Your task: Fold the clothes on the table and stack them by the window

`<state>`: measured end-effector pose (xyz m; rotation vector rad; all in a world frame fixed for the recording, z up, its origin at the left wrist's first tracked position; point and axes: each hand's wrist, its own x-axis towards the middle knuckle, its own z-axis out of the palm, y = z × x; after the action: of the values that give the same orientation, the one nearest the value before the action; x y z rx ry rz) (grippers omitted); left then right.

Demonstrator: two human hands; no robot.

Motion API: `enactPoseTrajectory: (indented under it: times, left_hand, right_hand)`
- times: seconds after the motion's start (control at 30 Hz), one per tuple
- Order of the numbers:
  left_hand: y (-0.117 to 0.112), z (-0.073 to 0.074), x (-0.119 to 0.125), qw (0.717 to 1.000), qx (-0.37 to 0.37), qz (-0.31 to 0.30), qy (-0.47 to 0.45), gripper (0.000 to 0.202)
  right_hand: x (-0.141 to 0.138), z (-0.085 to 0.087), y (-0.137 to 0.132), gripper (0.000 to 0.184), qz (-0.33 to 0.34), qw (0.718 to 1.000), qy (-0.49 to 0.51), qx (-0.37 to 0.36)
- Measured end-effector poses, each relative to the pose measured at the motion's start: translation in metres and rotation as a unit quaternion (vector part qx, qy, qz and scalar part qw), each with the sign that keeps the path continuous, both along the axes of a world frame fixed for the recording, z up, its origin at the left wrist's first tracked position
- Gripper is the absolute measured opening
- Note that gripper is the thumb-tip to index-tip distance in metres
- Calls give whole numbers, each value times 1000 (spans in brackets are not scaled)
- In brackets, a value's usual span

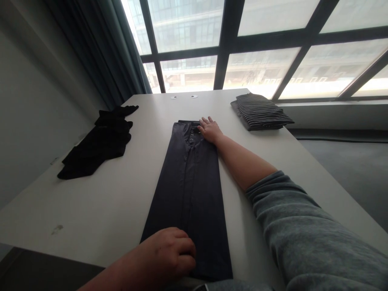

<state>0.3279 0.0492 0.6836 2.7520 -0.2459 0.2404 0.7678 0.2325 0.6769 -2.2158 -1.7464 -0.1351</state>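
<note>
A pair of dark grey trousers [206,194] lies flat and lengthwise on the white table [121,210], its waistband at the far end. Small metal eyelets line the front fly. My right hand [209,130] rests on the waistband's right corner, fingers stretched out and spread. Close to me, my left hand [172,252] is over the lower legs with its fingers curled in. Its fingertips are hidden, so I cannot tell whether it pinches the cloth.
Black garments [101,141] lie loosely heaped along the table's left edge. At the far right sits a folded stack with a black-and-white striped garment [260,111] on top. Beyond the table are a large window [188,72] and a dark curtain [103,48].
</note>
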Motion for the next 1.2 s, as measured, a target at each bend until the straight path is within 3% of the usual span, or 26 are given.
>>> enactPoseTrajectory:
  times: [0.3,0.47,0.57,0.77,0.93,1.2]
  left_hand:
    - [-1,-3,-10,996,-85,15,-5,16]
    - [1,-3,-13,997,-77,23,-20,13]
    - [13,-5,-19,996,-49,68,-43,19]
    - [49,-29,-41,981,34,183,-54,45]
    - [54,-49,-54,980,61,189,-29,55]
    - [55,-57,-75,980,35,195,-23,59]
  right_hand:
    - [10,-3,3,59,-25,993,48,-102]
    - [7,1,-6,60,-38,998,31,-27]
    - [-1,4,-22,63,-39,999,-1,-5]
    - [-57,-3,-77,73,34,995,-32,-84]
    - [-119,-12,-132,76,127,982,-24,-138]
    - [-183,-7,-205,76,190,968,0,-166]
